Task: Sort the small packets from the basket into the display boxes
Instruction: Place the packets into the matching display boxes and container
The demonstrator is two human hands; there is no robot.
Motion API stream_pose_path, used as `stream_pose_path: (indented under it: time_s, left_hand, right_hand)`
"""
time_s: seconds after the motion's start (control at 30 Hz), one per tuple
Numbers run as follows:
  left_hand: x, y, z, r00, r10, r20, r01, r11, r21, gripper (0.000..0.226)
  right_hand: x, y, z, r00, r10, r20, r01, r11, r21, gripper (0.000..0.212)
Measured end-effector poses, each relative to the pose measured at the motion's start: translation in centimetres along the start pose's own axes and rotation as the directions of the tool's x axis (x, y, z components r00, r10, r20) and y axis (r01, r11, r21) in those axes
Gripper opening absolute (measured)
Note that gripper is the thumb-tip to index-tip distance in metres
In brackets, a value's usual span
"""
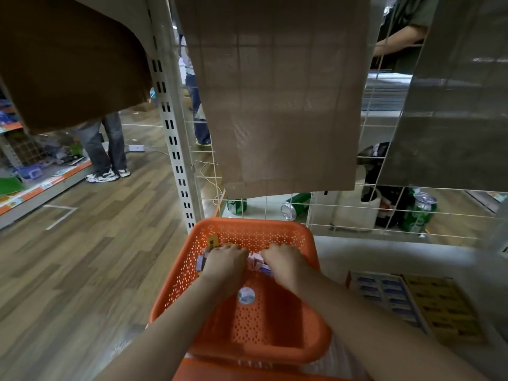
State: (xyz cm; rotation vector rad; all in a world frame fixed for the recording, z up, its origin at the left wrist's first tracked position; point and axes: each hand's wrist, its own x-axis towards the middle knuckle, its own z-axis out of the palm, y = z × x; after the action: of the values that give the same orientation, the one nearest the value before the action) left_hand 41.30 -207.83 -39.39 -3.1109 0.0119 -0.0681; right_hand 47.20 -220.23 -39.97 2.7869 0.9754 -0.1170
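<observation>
An orange perforated basket stands in front of me on the shelf edge. Both hands are down at its far end among several small pinkish and purple packets. My left hand covers the packets on the left, knuckles up, fingers curled into the pile. My right hand does the same on the right, fingers curled over the packets. One yellow packet stands against the far left wall. Two display boxes lie to the right: one with blue packets, one with yellow packets.
A white upright post and a wire grid panel rise behind the basket, with brown mats hanging above. Green cans lie behind the grid. Other people stand in the aisle at left and at the upper right.
</observation>
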Motion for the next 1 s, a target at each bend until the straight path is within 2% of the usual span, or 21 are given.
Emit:
stream_pose_path:
  time_s: [0.17, 0.3, 0.43, 0.67, 0.8, 0.9, 1.0]
  left_hand:
    - [1.4, 0.9, 0.4, 0.998, -0.042, -0.053, 0.042, 0.999, -0.007, 0.026]
    - [2.2, 1.3, 1.1, 0.995, -0.077, -0.063, 0.079, 0.996, 0.032, 0.021]
    - [2.5, 1.6, 1.4, 0.994, -0.093, -0.058, 0.095, 0.995, 0.038, 0.021]
    - [1.5, 2.0, 0.9, 0.997, -0.057, 0.06, 0.064, 0.991, -0.12, 0.018]
    - [0.2, 2.0, -0.4, 0.993, -0.032, 0.116, 0.043, 0.995, -0.089, 0.018]
    - [-1.0, 2.5, -1.7, 0.995, -0.022, 0.094, 0.031, 0.995, -0.095, 0.02]
    - [-2.2, 3.2, -3.3, 0.998, -0.012, 0.067, 0.019, 0.995, -0.098, 0.021]
  right_hand:
    - [-0.5, -0.2, -0.1, 0.999, 0.032, 0.028, -0.035, 0.99, 0.135, 0.038]
    - [-1.2, 0.0, -0.4, 0.998, 0.033, 0.047, -0.041, 0.984, 0.176, 0.046]
    - [-1.7, 0.0, -0.6, 0.998, 0.07, -0.005, -0.067, 0.973, 0.22, 0.037]
    - [-2.9, 0.3, -1.6, 0.989, 0.057, -0.138, -0.03, 0.981, 0.192, 0.023]
    - [-4.1, 0.2, -2.4, 0.985, 0.041, -0.17, 0.022, 0.937, 0.349, 0.01]
    - [-5.2, 0.3, -2.8, 0.985, 0.031, -0.17, 0.051, 0.886, 0.461, 0.019]
    - [-6.9, 0.7, -3.3, 0.987, 0.012, -0.158, 0.066, 0.873, 0.483, 0.013]
